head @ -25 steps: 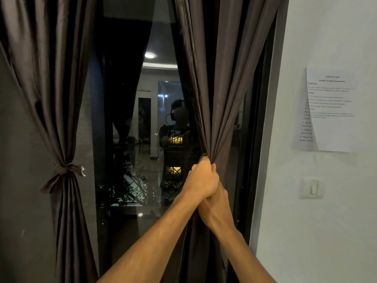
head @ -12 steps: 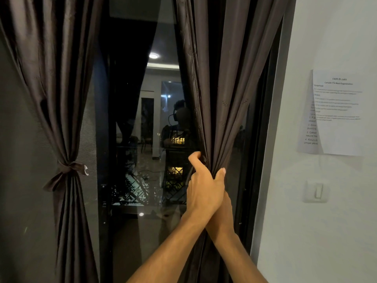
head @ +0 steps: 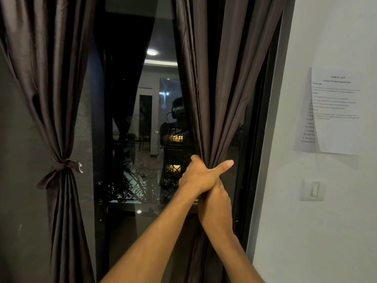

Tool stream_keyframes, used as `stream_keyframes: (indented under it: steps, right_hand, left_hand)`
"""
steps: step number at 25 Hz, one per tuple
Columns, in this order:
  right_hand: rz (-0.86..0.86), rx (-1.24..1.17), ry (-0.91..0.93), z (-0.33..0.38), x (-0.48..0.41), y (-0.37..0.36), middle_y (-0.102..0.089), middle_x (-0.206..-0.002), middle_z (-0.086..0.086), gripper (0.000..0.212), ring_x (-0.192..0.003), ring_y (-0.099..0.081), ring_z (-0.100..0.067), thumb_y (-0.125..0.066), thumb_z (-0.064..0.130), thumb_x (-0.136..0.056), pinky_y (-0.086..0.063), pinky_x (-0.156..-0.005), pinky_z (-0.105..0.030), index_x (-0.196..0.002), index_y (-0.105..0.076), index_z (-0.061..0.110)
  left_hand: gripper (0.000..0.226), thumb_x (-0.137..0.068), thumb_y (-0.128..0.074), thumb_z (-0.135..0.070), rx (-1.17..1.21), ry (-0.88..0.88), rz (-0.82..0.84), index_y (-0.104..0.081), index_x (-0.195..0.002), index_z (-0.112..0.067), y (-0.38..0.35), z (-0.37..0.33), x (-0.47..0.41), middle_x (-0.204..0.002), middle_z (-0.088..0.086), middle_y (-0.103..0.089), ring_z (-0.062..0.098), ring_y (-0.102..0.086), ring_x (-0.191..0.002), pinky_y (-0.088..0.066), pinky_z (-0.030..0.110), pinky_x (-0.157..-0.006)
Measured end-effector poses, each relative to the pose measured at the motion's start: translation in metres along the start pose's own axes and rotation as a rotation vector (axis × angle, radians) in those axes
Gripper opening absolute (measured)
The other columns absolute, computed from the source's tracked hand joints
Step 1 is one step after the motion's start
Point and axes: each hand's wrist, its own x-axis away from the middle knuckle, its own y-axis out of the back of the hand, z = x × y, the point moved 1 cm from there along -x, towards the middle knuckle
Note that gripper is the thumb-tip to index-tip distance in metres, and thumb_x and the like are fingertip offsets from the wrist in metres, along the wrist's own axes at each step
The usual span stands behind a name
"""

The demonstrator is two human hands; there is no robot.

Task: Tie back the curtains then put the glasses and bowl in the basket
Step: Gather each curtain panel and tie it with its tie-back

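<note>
Dark window glass (head: 130, 139) behind; left curtain (head: 59, 119) is tied. The left hand (head: 201, 176) grips the gathered, untied right curtain (head: 220, 88); the right hand (head: 215, 203) has its fingers hidden, grasp unclear. Glasses and bowl are left to do, I judge.

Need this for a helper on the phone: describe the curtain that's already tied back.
Face the dark glass door flanked by two brown curtains. The left curtain hangs at its left edge, cinched at mid-height by a knotted tie of matching fabric. The right curtain shows no tie; the left hand bunches it.
</note>
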Motion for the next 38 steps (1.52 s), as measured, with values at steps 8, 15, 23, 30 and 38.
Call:
stream_keyframes:
  steps: [8, 15, 23, 30, 38]
  right_hand:
    - [0.072, -0.174, -0.145, 0.005, -0.006, 0.028, -0.065, -0.089, -0.001, 0.037, -0.076, -0.068, -0.020, -0.039, 0.000, -0.098, -0.058, -0.068, -0.031, -0.127, -0.051, 0.020]
    - [0.258, -0.443, -0.290, 0.011, -0.014, 0.057, -0.070, -0.092, -0.003, 0.033, -0.086, -0.069, -0.012, -0.039, -0.005, -0.096, -0.056, -0.071, -0.020, -0.100, -0.067, 0.012]
    - [0.123, -0.003, -0.253, -0.004, -0.011, 0.070, -0.063, -0.070, 0.010, 0.019, -0.071, -0.063, -0.016, -0.060, 0.049, -0.082, -0.054, -0.073, -0.043, -0.071, -0.062, 0.033]
    - [0.325, -0.314, -0.107, -0.002, -0.040, 0.095, -0.064, -0.089, -0.004, 0.028, -0.070, -0.064, -0.018, -0.044, 0.006, -0.102, -0.056, -0.063, -0.024, -0.113, -0.059, 0.027]
    - [0.210, 0.173, -0.019, -0.012, -0.065, 0.104, -0.063, -0.080, 0.000, 0.023, -0.064, -0.058, -0.008, -0.047, 0.010, -0.102, -0.045, -0.052, -0.015, -0.105, -0.070, 0.007]
  left_hand:
    - [0.060, -0.064, -0.073, -0.069, 0.126, 0.010, 0.309, -0.065, -0.107, -0.028, -0.001, -0.001, -0.020, -0.090, -0.004, -0.066, 0.011, -0.058, -0.073, -0.038, 0.022, -0.046]
    - [0.039, -0.067, -0.085, -0.028, 0.337, -0.134, 0.427, -0.076, -0.104, -0.021, -0.013, 0.002, -0.028, -0.103, 0.001, -0.075, 0.013, -0.069, -0.102, -0.054, 0.031, -0.091]
    - [0.030, -0.072, -0.083, -0.022, 0.410, -0.118, 0.307, -0.076, -0.099, -0.010, -0.003, 0.007, -0.024, -0.091, 0.006, -0.076, 0.017, -0.071, -0.093, -0.055, 0.028, -0.082]
    - [0.037, -0.065, -0.085, -0.036, 0.312, -0.166, 0.354, -0.076, -0.098, -0.022, 0.000, 0.006, -0.020, -0.094, -0.003, -0.076, 0.019, -0.069, -0.100, -0.052, 0.033, -0.076]
    - [0.044, -0.067, -0.083, -0.007, 0.354, -0.233, 0.292, -0.063, -0.107, -0.010, 0.001, 0.005, -0.014, -0.084, 0.001, -0.075, 0.014, -0.070, -0.091, -0.051, 0.022, -0.082]
